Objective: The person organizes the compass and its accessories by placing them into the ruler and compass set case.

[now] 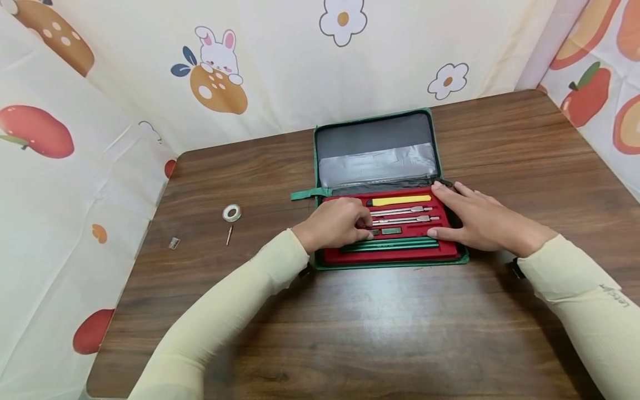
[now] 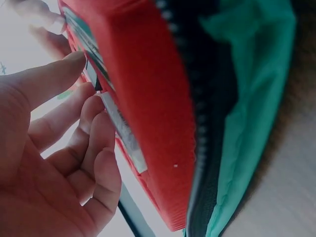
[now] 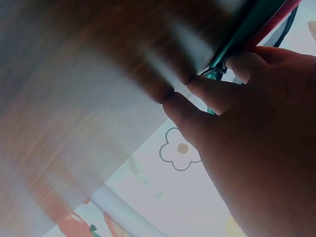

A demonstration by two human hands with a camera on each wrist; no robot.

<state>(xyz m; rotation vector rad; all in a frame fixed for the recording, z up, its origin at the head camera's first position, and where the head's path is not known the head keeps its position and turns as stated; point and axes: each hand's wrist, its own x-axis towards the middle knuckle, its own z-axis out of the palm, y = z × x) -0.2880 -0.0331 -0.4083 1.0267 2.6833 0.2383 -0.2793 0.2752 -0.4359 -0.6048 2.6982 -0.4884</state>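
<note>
An open green zip case [image 1: 391, 268] with a red molded tray [image 1: 390, 255] lies on the table. My left hand [image 1: 340, 222] is over the tray's left part. Its thumb and index finger pinch a small dark-and-white block [image 2: 92, 76] at its slot; its exact kind I cannot tell. Beside it sits a small green block [image 1: 391, 230]. Dark green pencils [image 1: 400, 244] lie along the near side, two silver compasses [image 1: 405, 220] and a yellow-handled cutter [image 1: 402, 200] farther back. My right hand [image 1: 480, 219] rests on the case's right edge, fingers spread.
The case's lid [image 1: 375, 133] stands folded back toward the curtain, with a clear pocket inside. A green strap [image 1: 307, 194] sticks out left. On the table's left are a white ring-shaped roll [image 1: 231, 213], a thin short stick [image 1: 229, 235] and a small metal sharpener [image 1: 174, 243].
</note>
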